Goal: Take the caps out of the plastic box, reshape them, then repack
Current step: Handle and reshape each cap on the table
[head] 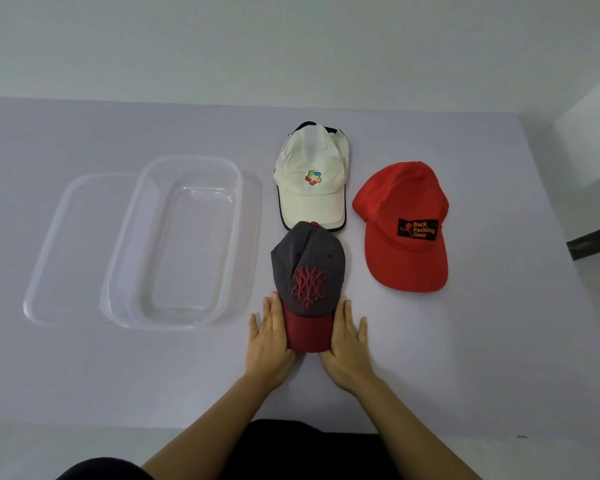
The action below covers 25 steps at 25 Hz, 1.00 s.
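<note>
Table (84,375): pale lilac top; its far edge meets the wall, its right edge runs diagonally past the red cap, its near edge lies just in front of the person. Bare surface left of and in front of the plastic box, and between the hands and the near edge.
Plastic box (174,244): clear, rounded rectangle, left of centre, nothing inside; the landmark for the rest.
Lid (66,244): clear, flat on the table, partly under the box and sticking out to its left.
Red cap (406,216): farthest right of the box, well apart from it, black patch reading "Back Packing Gear", brim toward the person.
White cap (312,181): just right of the box's far corner, coloured logo, dark-edged brim touching the grey cap's crown.
Grey cap (309,271): just right of the box's near end, maroon brim and embroidery, brim toward the person.
Left hand (269,341): fingers straight and together, flat against the brim's left side.
Right hand (349,344): the same against the brim's right side; the brim sits pressed between both palms.
</note>
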### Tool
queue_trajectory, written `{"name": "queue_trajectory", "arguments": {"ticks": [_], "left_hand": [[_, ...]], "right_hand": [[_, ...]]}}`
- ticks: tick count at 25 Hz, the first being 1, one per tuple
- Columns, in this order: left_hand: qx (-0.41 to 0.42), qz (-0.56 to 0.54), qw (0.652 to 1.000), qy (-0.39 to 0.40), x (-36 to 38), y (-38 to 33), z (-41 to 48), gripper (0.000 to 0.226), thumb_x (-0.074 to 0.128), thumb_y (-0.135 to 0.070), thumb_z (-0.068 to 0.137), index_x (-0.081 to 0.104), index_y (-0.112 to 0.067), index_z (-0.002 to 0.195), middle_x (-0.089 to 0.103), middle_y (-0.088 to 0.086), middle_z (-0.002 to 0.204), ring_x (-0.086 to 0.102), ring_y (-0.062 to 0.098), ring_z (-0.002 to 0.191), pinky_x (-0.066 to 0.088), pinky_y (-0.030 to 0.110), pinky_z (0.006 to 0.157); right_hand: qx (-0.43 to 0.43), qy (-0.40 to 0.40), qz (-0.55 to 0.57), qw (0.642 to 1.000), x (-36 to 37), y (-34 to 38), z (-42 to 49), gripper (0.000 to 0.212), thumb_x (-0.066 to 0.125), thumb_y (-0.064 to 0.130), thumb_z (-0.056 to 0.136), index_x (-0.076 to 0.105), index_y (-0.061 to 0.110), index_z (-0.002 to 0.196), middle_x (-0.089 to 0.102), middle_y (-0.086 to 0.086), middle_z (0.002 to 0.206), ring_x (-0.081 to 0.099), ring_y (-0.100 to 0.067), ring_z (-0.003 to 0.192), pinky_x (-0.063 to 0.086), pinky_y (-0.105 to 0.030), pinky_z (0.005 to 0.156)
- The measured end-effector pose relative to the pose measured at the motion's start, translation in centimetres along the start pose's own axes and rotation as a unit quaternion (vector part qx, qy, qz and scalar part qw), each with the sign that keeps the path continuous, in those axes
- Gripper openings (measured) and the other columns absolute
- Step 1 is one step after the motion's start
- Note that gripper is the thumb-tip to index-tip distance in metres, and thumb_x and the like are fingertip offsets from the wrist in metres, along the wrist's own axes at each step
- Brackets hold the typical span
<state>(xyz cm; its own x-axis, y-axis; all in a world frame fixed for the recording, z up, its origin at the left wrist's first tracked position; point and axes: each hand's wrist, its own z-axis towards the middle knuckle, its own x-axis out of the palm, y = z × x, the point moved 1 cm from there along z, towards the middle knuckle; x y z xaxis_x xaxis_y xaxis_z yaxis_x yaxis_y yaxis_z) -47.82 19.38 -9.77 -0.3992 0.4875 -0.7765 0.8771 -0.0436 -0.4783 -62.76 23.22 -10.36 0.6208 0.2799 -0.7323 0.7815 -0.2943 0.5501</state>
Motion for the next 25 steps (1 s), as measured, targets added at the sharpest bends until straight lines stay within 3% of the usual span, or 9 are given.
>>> {"name": "queue_trajectory", "arguments": {"ticks": [5,8,10,13,15,17,20,23,25], "left_hand": [[0.02,-0.019,0.999,0.016,0.0,-0.4,-0.1,0.081,0.037,-0.042,0.095,-0.014,-0.008,0.149,-0.008,0.004,0.16,-0.018,0.008,0.141,-0.013,0.035,0.116],[0.029,-0.001,0.999,0.026,-0.1,-0.1,-0.1,0.08,0.03,-0.044,0.092,-0.013,-0.007,0.149,-0.008,0.005,0.16,-0.015,0.015,0.145,-0.01,0.036,0.118],[0.042,0.026,0.998,0.041,-0.4,0.5,0.2,0.08,0.024,-0.041,0.088,-0.013,-0.004,0.148,-0.01,0.009,0.159,-0.013,0.021,0.147,-0.005,0.039,0.12],[0.055,-0.012,0.998,0.001,-0.8,0.8,0.2,0.078,0.04,-0.027,0.095,-0.013,-0.005,0.147,-0.009,0.008,0.158,-0.011,0.021,0.146,0.002,0.039,0.121],[0.114,-0.013,0.991,-0.068,-0.5,0.1,-0.4,0.078,0.045,-0.022,0.093,-0.008,-0.007,0.148,0.003,0.009,0.155,0.003,0.024,0.143,0.013,0.037,0.114],[0.188,0.028,0.978,-0.081,0.3,-0.3,-1.1,0.085,0.052,-0.015,0.086,-0.004,-0.009,0.149,0.019,0.014,0.15,0.023,0.031,0.137,0.028,0.038,0.105],[0.204,0.038,0.977,-0.053,0.2,-0.4,-1.2,0.108,0.073,-0.003,0.072,-0.004,-0.004,0.148,0.025,0.017,0.148,0.031,0.034,0.134,0.035,0.039,0.102],[0.214,-0.007,0.974,-0.067,-0.1,-1.2,-1.3,0.082,0.047,0.0,0.084,-0.003,-0.001,0.148,0.018,0.018,0.15,0.027,0.032,0.137,0.034,0.038,0.105],[0.186,-0.058,0.978,-0.08,-0.2,-1.8,-1.4,0.069,0.03,-0.003,0.087,0.0,0.0,0.148,0.013,0.02,0.15,0.023,0.032,0.138,0.032,0.039,0.106]], "right_hand": [[-0.02,0.028,0.002,0.999,-0.1,0.1,0.1,0.082,0.024,0.045,0.085,-0.02,0.011,0.145,-0.014,-0.003,0.157,-0.029,-0.009,0.136,-0.023,-0.037,0.11],[-0.023,0.039,-0.02,0.999,-0.1,0.1,0.0,0.082,0.018,0.051,0.082,-0.016,0.012,0.146,-0.013,-0.003,0.158,-0.028,-0.01,0.136,-0.022,-0.038,0.111],[-0.008,0.017,-0.053,0.998,-0.1,0.0,-0.1,0.083,0.027,0.044,0.084,-0.014,0.007,0.146,-0.013,-0.007,0.157,-0.023,-0.015,0.14,-0.019,-0.039,0.112],[0.019,-0.081,-0.019,0.996,-0.2,0.4,-0.4,0.088,0.044,0.03,0.082,-0.014,0.009,0.145,-0.018,-0.008,0.152,-0.013,-0.022,0.144,-0.006,-0.043,0.116],[-0.004,-0.127,-0.014,0.992,0.0,0.9,-0.9,0.098,0.054,0.021,0.082,-0.021,0.018,0.144,-0.015,-0.009,0.153,-0.014,-0.018,0.144,-0.002,-0.04,0.115],[-0.03,-0.138,-0.017,0.99,0.0,1.1,-0.9,0.103,0.057,0.015,0.082,-0.026,0.026,0.142,-0.013,-0.011,0.154,-0.016,-0.014,0.143,-0.003,-0.035,0.113],[-0.04,-0.114,0.037,0.992,-0.2,1.2,-0.5,0.093,0.051,0.007,0.087,-0.025,0.021,0.14,-0.021,-0.003,0.151,-0.016,-0.01,0.142,0.004,-0.029,0.117],[-0.05,-0.072,0.164,0.983,-0.4,2.0,-0.6,0.08,0.04,0.003,0.09,-0.021,0.021,0.138,-0.02,0.006,0.151,-0.007,-0.005,0.143,0.011,-0.023,0.118],[-0.051,-0.049,0.233,0.97,-0.5,2.6,-0.9,0.077,0.037,0.011,0.089,-0.019,0.022,0.141,-0.005,0.007,0.155,0.009,-0.002,0.142,0.015,-0.012,0.114]]}}
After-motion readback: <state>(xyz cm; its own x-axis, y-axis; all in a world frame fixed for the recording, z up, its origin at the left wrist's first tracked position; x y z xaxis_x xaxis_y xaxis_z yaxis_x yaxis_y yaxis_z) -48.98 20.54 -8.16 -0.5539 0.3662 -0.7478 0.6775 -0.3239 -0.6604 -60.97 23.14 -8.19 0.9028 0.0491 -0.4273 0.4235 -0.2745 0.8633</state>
